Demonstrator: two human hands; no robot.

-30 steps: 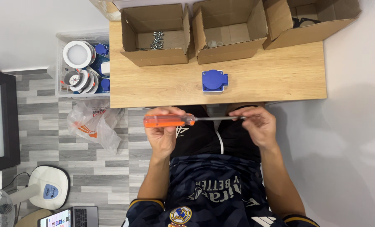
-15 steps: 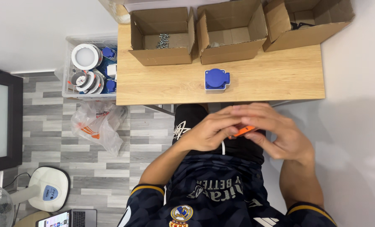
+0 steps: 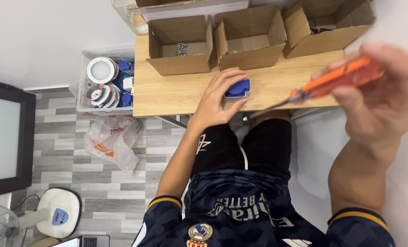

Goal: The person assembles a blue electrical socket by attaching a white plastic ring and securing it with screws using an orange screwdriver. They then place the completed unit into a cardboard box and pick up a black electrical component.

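The blue socket [image 3: 237,88] lies on the worktop [image 3: 176,93] near its front edge, about midway along. The left hand [image 3: 217,101] rests over it, fingers spread, fingertips touching its top and sides, not closed around it. The right hand [image 3: 380,98], blurred and close to the camera, is off the worktop's right front corner, its grip clamped on the orange handle of a screwdriver [image 3: 334,80] whose shaft points down-left toward the socket. Three open boxes [image 3: 249,34] line the back edge; bare wood lies left of the socket.
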